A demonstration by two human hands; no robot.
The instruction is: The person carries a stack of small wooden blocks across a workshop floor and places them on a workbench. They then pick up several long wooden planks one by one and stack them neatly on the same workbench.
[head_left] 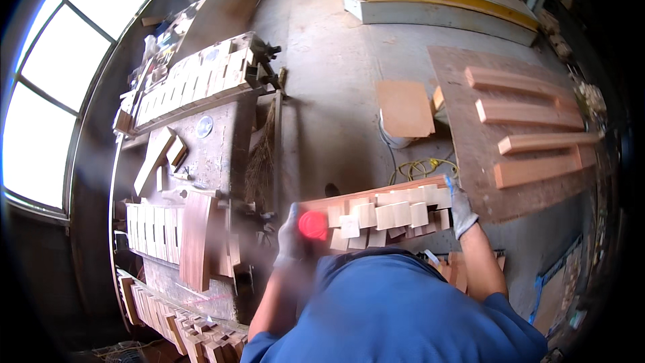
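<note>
At my waist is a long reddish wooden board (349,199), its far edge showing behind a load of pale wooden blocks (384,216). My left hand (289,238), in a grey glove, grips the board's left end. At the right end, my gloved right hand (461,210) is closed on it, with something blue by the fingers. A round red object (313,225), perhaps a lid, sits beside my left hand at the blocks' left end. The blocks hide most of the board, and its underside is out of sight.
Left of me stands a workbench (222,141) with rows of clamped wood strips (195,84) and loose offcuts. At right, a brown panel (470,87) bears several long timbers (527,113). A yellow cable (416,169) lies near a board-topped bucket (405,109).
</note>
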